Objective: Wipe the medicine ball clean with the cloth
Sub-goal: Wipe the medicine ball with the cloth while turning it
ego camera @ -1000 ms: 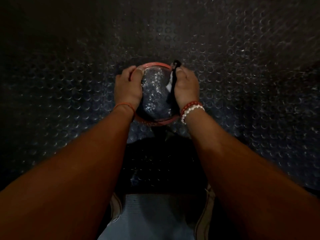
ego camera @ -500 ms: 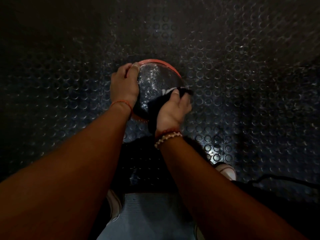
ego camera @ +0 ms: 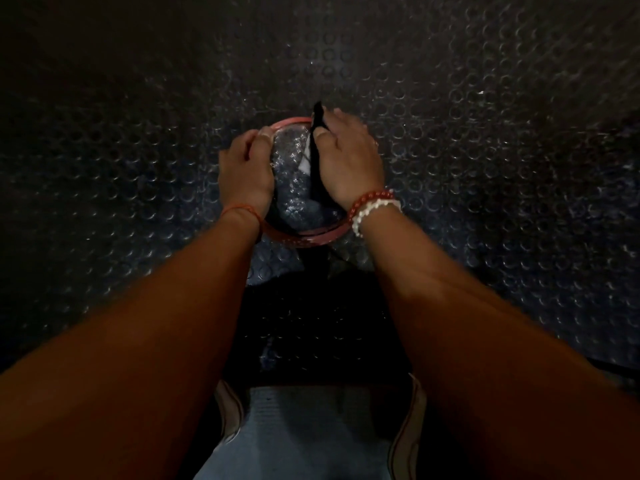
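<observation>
**Holding at nine, pressing at three**

Your left hand sits at the 9 o'clock side of the dark, glossy, round medicine ball. Its fingers curl down round that flank, and the thumb lies along the upper rim at about 11 o'clock. A thin red thread bracelet circles that wrist.

The ball rests on the dark rubber floor with raised round studs, at 12 o'clock from your feet and between your two hands. A salmon-red band runs round it, showing clearest at 6 o'clock.

The black fabric cloth lies as a narrow strip on the ball's right half. One end of it pokes up past the rim at about 1 o'clock. A small white patch shows just to the left of the strip. You cannot tell whether it belongs to the cloth or to the ball.

Your right hand covers the 3 o'clock side, pinching the cloth between thumb and fingers and holding it against the ball. That wrist carries a red bead bracelet with a white bead bracelet touching it.

At 6 o'clock in the view, two pale shoes flank a stretch of blue-grey fabric.
</observation>
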A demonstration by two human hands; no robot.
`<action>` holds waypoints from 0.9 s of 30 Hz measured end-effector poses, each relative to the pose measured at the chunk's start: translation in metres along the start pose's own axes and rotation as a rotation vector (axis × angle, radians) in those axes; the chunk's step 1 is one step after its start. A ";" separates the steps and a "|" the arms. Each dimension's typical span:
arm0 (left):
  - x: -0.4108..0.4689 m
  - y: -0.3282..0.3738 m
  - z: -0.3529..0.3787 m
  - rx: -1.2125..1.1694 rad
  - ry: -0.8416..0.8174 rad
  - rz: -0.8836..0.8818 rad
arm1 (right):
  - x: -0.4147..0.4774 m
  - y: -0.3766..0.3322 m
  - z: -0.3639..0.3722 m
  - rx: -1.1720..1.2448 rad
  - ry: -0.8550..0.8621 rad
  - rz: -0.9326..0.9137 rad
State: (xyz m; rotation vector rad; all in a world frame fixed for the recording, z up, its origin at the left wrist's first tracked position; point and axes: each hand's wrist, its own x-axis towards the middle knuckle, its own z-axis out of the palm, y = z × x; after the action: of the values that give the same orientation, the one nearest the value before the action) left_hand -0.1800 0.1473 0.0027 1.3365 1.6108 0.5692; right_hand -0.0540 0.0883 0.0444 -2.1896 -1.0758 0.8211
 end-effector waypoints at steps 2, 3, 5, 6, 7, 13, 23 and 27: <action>-0.001 0.001 0.002 -0.005 0.017 -0.010 | 0.011 -0.001 -0.010 0.123 -0.005 0.066; -0.002 0.001 0.002 -0.003 0.023 -0.018 | 0.015 -0.001 -0.014 0.196 0.000 0.105; -0.003 0.002 0.003 0.007 0.029 -0.029 | 0.017 0.001 -0.020 0.315 -0.044 0.235; -0.004 0.002 0.004 0.007 0.033 -0.032 | 0.017 0.005 -0.021 0.383 -0.058 0.319; -0.004 0.002 0.004 0.004 0.038 -0.037 | 0.014 0.010 -0.023 0.492 -0.046 0.414; -0.003 0.002 0.004 0.002 0.037 -0.062 | -0.024 0.029 0.003 0.851 0.220 0.759; -0.003 0.003 0.004 0.047 0.001 -0.003 | -0.037 -0.004 0.013 -0.042 0.203 0.014; -0.004 0.000 0.001 0.007 -0.012 0.003 | 0.009 -0.001 -0.005 0.038 -0.033 -0.037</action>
State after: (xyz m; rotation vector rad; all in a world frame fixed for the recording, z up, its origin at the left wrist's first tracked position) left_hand -0.1794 0.1429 0.0036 1.3455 1.6018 0.5571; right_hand -0.0461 0.0949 0.0459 -2.1252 -1.1043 0.8578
